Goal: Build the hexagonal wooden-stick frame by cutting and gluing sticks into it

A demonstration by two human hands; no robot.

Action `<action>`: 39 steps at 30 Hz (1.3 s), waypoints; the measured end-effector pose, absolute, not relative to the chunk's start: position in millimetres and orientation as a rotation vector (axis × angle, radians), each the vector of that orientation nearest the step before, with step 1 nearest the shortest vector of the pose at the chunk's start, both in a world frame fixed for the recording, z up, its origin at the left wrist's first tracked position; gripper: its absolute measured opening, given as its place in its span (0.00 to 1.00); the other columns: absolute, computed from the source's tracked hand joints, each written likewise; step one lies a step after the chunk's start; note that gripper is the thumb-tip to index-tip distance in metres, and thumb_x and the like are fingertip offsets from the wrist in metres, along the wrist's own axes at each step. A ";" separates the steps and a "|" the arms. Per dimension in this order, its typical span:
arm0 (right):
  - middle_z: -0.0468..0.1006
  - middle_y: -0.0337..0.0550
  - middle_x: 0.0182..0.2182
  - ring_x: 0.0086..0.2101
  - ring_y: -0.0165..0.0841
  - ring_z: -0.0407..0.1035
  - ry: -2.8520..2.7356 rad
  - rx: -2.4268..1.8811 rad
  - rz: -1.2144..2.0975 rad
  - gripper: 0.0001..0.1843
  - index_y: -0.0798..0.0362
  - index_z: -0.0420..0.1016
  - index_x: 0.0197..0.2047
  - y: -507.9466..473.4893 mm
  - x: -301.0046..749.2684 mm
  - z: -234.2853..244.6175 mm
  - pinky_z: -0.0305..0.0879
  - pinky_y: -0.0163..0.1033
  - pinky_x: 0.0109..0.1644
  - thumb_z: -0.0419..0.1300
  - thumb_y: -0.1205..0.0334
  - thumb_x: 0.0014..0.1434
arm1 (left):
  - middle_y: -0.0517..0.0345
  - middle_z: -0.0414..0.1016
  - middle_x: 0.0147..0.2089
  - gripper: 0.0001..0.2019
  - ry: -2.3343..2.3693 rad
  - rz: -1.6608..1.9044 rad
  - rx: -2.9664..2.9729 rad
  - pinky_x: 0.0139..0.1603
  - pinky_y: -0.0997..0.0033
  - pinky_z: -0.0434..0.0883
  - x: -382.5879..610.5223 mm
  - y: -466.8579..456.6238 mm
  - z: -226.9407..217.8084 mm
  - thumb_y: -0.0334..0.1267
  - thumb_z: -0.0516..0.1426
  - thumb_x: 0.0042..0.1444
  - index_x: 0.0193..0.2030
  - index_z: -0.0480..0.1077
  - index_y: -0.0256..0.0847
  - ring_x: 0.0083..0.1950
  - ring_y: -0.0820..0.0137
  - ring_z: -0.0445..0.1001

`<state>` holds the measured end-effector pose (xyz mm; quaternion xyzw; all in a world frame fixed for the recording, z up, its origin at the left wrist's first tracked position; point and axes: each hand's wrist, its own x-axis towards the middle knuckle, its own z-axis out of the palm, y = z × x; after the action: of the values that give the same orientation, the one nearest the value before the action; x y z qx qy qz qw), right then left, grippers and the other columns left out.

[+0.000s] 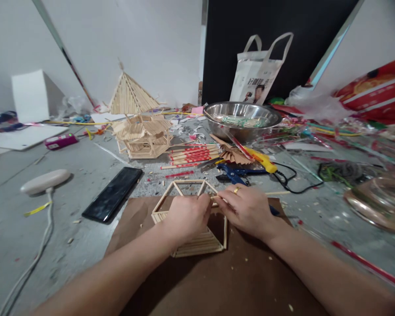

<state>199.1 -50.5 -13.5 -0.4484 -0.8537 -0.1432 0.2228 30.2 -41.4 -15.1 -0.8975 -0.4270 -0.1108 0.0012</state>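
On a brown sheet [134, 272] in front of me stands a frame of thin wooden sticks [200, 245], its lower side filled with a row of slats. My left hand [187, 217] is closed over its upper edge, with thumb and finger pinched close to my right fingertips. Gold-ringed, my right hand [246, 210] pinches a thin wooden stick [278, 193], whose far end sticks out to the right behind the knuckles. The two hands almost touch. What exactly the left fingers grip is hidden, and they also cover part of the frame.
Behind lie blue pliers [232, 173], a yellow-handled tool [263, 160] with a black cord, and red-marked sticks [195, 153]. A stick-built pavilion model [148, 136] stands farther back, beside a metal bowl [243, 127]. Left are a phone [113, 193] and a corded white device [48, 181].
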 end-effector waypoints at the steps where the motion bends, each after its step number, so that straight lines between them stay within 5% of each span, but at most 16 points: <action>1: 0.70 0.41 0.21 0.26 0.30 0.60 -2.358 -1.240 -0.385 0.13 0.54 0.70 0.26 -49.7 199.3 -13.7 0.50 0.35 0.28 0.48 0.59 0.54 | 0.55 0.68 0.21 0.12 -1.331 -0.352 -2.837 0.19 0.75 0.56 29.9 -41.0 -14.7 0.35 0.41 0.53 0.28 0.63 0.37 0.20 0.70 0.65; 7: 0.71 0.39 0.23 0.28 0.28 0.62 -2.389 -1.107 -0.154 0.11 0.53 0.69 0.29 -42.2 211.5 -13.2 0.53 0.33 0.31 0.48 0.60 0.54 | 0.62 0.64 0.21 0.11 -1.110 -0.580 -3.253 0.23 0.79 0.55 23.5 -33.5 -10.0 0.34 0.44 0.54 0.26 0.63 0.37 0.23 0.78 0.61; 11: 0.73 0.41 0.27 0.31 0.29 0.64 -2.223 -1.321 -0.282 0.12 0.54 0.70 0.31 -33.3 225.6 -12.1 0.55 0.33 0.34 0.47 0.61 0.55 | 0.63 0.60 0.22 0.14 -1.336 -0.961 -3.415 0.25 0.80 0.57 21.2 -28.7 -6.0 0.39 0.42 0.56 0.25 0.62 0.36 0.24 0.79 0.58; 18: 0.74 0.44 0.34 0.35 0.33 0.65 -2.204 -1.710 -0.508 0.16 0.54 0.70 0.40 -8.4 248.6 -26.4 0.56 0.36 0.38 0.44 0.64 0.56 | 0.65 0.53 0.19 0.14 -1.748 -1.299 -3.697 0.19 0.80 0.52 17.9 -23.4 -5.3 0.41 0.42 0.56 0.39 0.63 0.36 0.19 0.80 0.51; 23: 0.73 0.48 0.39 0.39 0.38 0.63 -2.150 -1.693 -0.550 0.17 0.57 0.70 0.42 -4.2 250.7 -29.8 0.54 0.41 0.43 0.47 0.62 0.54 | 0.63 0.65 0.25 0.14 -1.816 -1.123 -3.937 0.17 0.82 0.53 16.5 -20.8 -8.9 0.43 0.44 0.54 0.45 0.57 0.39 0.18 0.82 0.55; 26: 0.75 0.43 0.31 0.32 0.33 0.67 -2.127 -1.571 -0.418 0.16 0.54 0.72 0.38 -14.8 240.0 -24.0 0.57 0.36 0.37 0.46 0.58 0.55 | 0.58 0.70 0.30 0.14 -1.893 -1.116 -3.940 0.16 0.82 0.54 17.0 -19.8 -11.9 0.46 0.44 0.54 0.41 0.56 0.38 0.16 0.83 0.56; 31: 0.75 0.38 0.21 0.23 0.28 0.66 -2.223 -1.476 -0.073 0.17 0.52 0.72 0.29 -36.2 221.7 -17.1 0.55 0.31 0.26 0.46 0.54 0.54 | 0.58 0.71 0.29 0.11 -1.899 -0.885 -3.766 0.21 0.81 0.58 17.5 -16.7 -13.5 0.42 0.49 0.50 0.31 0.64 0.35 0.20 0.82 0.60; 34: 0.73 0.37 0.19 0.21 0.27 0.64 -2.298 -1.377 -0.097 0.15 0.51 0.72 0.26 -40.5 216.4 -15.8 0.53 0.32 0.25 0.48 0.53 0.53 | 0.60 0.70 0.25 0.09 -1.761 -0.595 -3.636 0.29 0.78 0.61 15.3 -14.5 -12.7 0.40 0.53 0.45 0.27 0.69 0.35 0.26 0.78 0.64; 39: 0.73 0.39 0.22 0.24 0.29 0.63 -2.421 -1.317 -0.198 0.15 0.51 0.72 0.30 -35.8 212.6 -18.1 0.52 0.33 0.27 0.49 0.53 0.52 | 0.59 0.72 0.24 0.09 -1.599 -0.141 -3.643 0.27 0.78 0.60 10.2 -13.4 -12.4 0.39 0.54 0.43 0.28 0.72 0.37 0.26 0.76 0.66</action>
<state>212.6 -35.8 -18.1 -0.4681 -0.8605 -0.0705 0.1882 10.2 -13.4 -12.4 -0.8357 -0.3669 -0.0324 -0.4075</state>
